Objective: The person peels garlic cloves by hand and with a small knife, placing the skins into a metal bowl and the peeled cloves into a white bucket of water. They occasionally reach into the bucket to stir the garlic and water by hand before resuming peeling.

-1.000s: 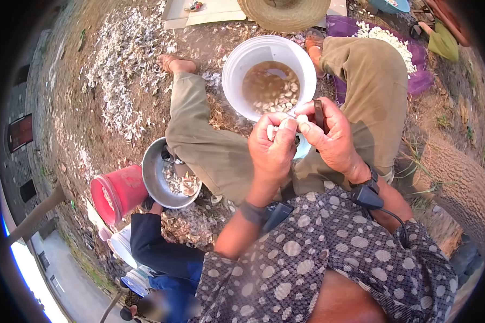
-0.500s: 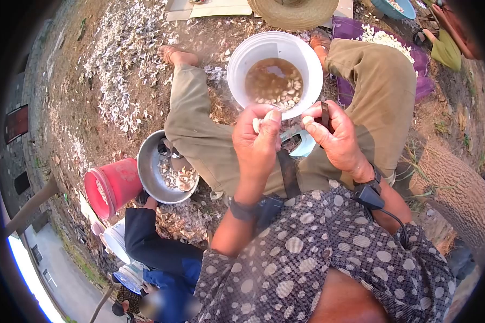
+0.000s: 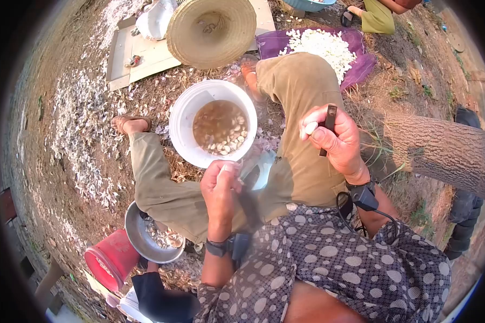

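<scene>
Holding a white clove point(image 3: 310, 128) at thumb and fingertip, the right hand point(image 3: 333, 139) also keeps a dark tool point(image 3: 329, 125) across its fingers. Left hand point(image 3: 220, 185): fingers curled, blurred; cannot tell how tightly closed, or on what. Step, judged: peeling, clove and left hand well apart. Next move seems to call for a steady pinch. White bucket's point(image 3: 177, 141) near rim sits just beside the left hand; open room over the trousers point(image 3: 292, 168), between both hands.

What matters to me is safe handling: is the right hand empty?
No, the right hand holds a dark strip and a white piece.
</scene>
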The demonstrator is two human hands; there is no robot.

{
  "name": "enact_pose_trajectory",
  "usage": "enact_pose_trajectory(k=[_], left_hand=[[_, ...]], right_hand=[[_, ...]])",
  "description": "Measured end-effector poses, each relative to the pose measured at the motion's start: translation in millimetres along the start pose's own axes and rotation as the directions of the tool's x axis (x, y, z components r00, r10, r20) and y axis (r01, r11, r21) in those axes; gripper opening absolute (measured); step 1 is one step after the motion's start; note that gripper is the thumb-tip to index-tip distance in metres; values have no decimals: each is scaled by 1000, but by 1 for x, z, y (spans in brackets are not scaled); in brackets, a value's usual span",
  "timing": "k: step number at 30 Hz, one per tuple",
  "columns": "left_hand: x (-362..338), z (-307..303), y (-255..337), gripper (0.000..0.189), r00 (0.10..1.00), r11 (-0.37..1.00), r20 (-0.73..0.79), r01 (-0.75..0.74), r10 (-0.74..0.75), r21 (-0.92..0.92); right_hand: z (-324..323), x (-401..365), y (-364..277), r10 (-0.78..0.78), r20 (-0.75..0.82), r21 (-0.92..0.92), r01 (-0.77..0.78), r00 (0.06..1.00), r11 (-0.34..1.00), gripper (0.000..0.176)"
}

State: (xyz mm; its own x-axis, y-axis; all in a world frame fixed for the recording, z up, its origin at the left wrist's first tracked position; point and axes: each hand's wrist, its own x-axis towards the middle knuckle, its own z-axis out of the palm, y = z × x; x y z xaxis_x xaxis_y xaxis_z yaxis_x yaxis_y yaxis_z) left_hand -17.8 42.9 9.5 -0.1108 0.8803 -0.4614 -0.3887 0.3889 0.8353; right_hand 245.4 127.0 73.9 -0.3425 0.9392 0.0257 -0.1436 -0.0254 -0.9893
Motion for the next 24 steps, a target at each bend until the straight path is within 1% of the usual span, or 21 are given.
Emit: enact_pose_trajectory(k=[3,4,5,7,8,11,14,15,17,18,21,23,24], left_hand=[[-9,32,27,7,988,988,56,-147,144,51],[-9,35,30,6,978,975,97,-196,187,100],[-9,36,32,7,963,958,145,-247,226,148],[-13,39,34,9,944,935,202,-298,259,192],[-16,42,36,10,958,959,202,-235,202,159],[-22,49,33,8,979,971,151,-164,139,173],[-23,50,28,6,961,927,148,-267,235,263],[-24,50,27,7,950,907,154,-305,270,290],[-25,49,26,6,950,882,145,-311,276,355],[-26,49,26,5,950,868,140,-311,278,387],[-24,51,24,5,927,831,114,-372,358,413],[-24,51,26,3,942,829,113,-331,315,450],[-25,50,25,3,949,828,111,-311,293,467]], right_hand=[[7,-3,12,-131,20,-70,133,991,989,13],[11,-3,17,-177,69,-81,182,982,980,15],[16,-5,22,-170,97,-108,180,981,978,15],[24,-8,27,-166,138,-179,190,976,965,15],[27,-7,22,-188,185,-314,239,965,919,16],[34,-2,19,-299,282,-437,400,912,806,22],[34,-3,23,-335,367,-502,488,868,714,34],[35,-4,24,-342,373,-516,499,863,697,37],[37,-6,25,-351,389,-541,520,852,661,43],[38,-7,24,-338,401,-553,519,851,651,44],[40,-8,21,-306,438,-569,524,846,634,45],[40,-7,20,-294,461,-554,531,837,641,42],[40,-7,21,-281,462,-538,518,841,665,40]])
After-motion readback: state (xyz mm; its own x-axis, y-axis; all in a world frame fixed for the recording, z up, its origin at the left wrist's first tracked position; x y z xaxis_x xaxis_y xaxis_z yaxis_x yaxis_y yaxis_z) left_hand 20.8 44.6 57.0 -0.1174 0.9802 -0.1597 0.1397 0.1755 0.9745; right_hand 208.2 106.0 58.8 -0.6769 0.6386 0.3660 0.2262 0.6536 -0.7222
